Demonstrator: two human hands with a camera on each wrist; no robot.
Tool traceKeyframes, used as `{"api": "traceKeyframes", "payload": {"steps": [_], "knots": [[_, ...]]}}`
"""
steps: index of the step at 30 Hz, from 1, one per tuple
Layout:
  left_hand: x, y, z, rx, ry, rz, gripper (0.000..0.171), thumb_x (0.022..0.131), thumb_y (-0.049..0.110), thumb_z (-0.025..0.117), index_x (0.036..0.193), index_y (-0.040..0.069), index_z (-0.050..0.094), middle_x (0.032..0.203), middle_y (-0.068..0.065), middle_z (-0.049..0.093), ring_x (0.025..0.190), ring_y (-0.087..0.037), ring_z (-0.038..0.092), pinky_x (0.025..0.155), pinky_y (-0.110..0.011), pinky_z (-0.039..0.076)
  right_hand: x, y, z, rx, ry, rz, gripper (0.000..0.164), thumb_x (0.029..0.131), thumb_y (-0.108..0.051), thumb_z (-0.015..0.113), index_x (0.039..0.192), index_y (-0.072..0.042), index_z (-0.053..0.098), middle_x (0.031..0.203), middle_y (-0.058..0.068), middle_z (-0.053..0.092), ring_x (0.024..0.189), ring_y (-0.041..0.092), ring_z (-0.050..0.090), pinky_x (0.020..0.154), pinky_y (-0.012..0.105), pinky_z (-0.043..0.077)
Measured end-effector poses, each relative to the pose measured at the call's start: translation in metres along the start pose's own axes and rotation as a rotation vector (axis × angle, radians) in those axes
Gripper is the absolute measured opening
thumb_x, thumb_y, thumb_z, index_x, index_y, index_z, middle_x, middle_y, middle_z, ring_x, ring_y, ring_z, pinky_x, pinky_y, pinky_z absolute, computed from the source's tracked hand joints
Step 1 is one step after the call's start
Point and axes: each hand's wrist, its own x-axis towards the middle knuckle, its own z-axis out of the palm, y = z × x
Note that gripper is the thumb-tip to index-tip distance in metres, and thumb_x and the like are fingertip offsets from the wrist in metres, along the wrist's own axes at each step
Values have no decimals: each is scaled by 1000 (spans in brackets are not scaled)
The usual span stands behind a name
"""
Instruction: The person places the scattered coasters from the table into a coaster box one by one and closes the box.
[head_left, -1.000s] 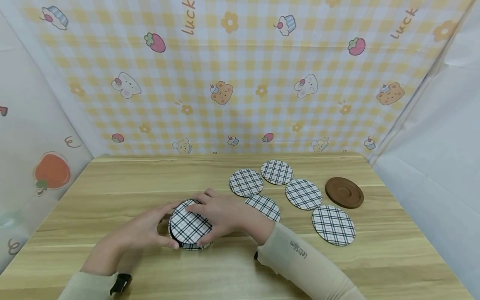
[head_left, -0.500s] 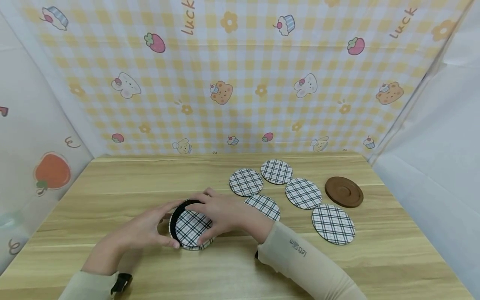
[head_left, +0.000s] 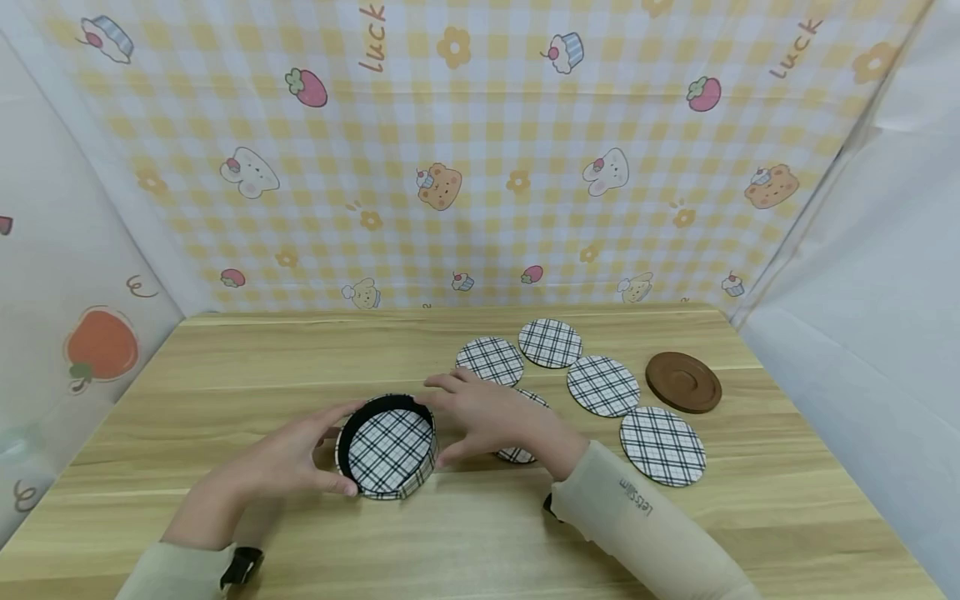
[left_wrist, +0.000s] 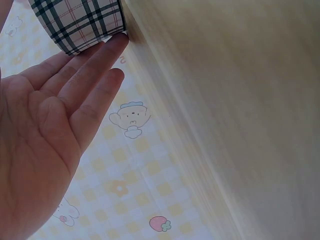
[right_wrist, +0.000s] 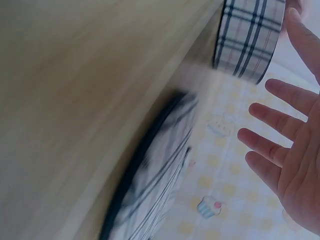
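A round plaid coaster holder (head_left: 422,473) with a black inner wall stands on the wooden table, and a plaid coaster (head_left: 390,450) lies flat inside it. My left hand (head_left: 281,457) holds the holder's left side, thumb at the front and fingers behind; its fingertips touch the plaid wall (left_wrist: 82,22) in the left wrist view. Just right of the holder, my right hand (head_left: 487,418) hovers with spread fingers and nothing in them. Beneath it one plaid coaster (head_left: 517,455) is partly hidden. In the right wrist view the right hand (right_wrist: 300,150) appears apart from the holder.
Several more plaid coasters lie flat to the right: a back-left coaster (head_left: 489,358), a far coaster (head_left: 551,342), a middle coaster (head_left: 603,386) and a front-right coaster (head_left: 663,446). A brown round dish (head_left: 683,382) sits at the right. A checked cloth (head_left: 487,217) hangs behind the table.
The coaster at the holder's top has dropped flat inside. My right hand has let go of it and moved right, while the left hand stays on the holder.
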Motion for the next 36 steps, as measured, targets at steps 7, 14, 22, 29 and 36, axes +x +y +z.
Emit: {"api": "traceKeyframes", "payload": {"steps": [7,14,22,29,36], "knots": [[-1,0,0,14,10,-2,115,66,56,84,151,-2,33,148,-27,46,125,-45,56,105,-69,41,-20,14,-3,59,-14,61,87,80,-53,77,151,-17,42,158,10,37,143,33,36,109,50,47],[0,-1,0,-1,1,5,115,66,55,84,151,-2,32,148,-26,46,123,-43,58,105,-68,42,-37,30,-1,85,-18,109,86,80,-52,78,150,-16,43,158,11,37,144,38,34,109,53,46],[1,0,0,-11,-4,2,114,67,54,84,152,-2,32,147,-27,47,123,-44,58,104,-67,43,-53,43,0,88,-30,161,84,79,-54,78,149,-19,46,158,10,37,146,45,30,105,57,48],[0,0,0,-20,-3,0,114,66,53,85,151,-2,32,147,-27,48,123,-44,58,104,-67,43,-59,49,-1,58,-31,165,85,77,-50,81,148,-18,47,154,12,42,143,47,34,108,57,46],[0,0,0,-37,-10,-4,115,66,52,85,152,-2,32,147,-27,48,121,-43,59,104,-66,44,-64,51,1,78,-75,197,89,74,-49,83,149,-18,46,156,12,40,142,37,36,110,53,45]]}}
